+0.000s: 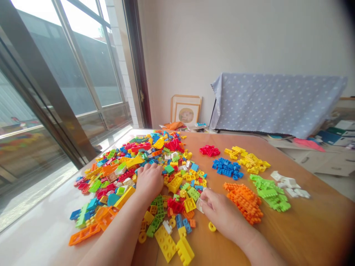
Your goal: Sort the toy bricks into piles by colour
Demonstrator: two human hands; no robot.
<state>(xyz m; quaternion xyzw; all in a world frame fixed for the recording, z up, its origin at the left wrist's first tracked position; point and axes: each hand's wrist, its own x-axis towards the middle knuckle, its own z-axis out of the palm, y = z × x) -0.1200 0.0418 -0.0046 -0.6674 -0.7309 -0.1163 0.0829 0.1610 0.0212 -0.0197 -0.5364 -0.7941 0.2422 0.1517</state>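
A big mixed heap of plastic toy bricks (130,162) covers the left half of the table. My left hand (150,178) rests on the middle of this heap, fingers bent down among the bricks; their tips are hidden. At the heap's right edge, my right hand (217,208) is closed, thumb and fingers pinched at a white brick (199,205). Just below it lies a small yellow ring (212,227). A yellow square brick (190,204) is left of the white one.
Right of the heap, bricks lie grouped by colour: red (209,150), blue (227,168), yellow (253,163), orange (244,202), green (270,193) and white (290,184). Behind the wooden table (313,225) stand a dotted cloth cover (277,103) and picture frames (185,100). Glass windows are left.
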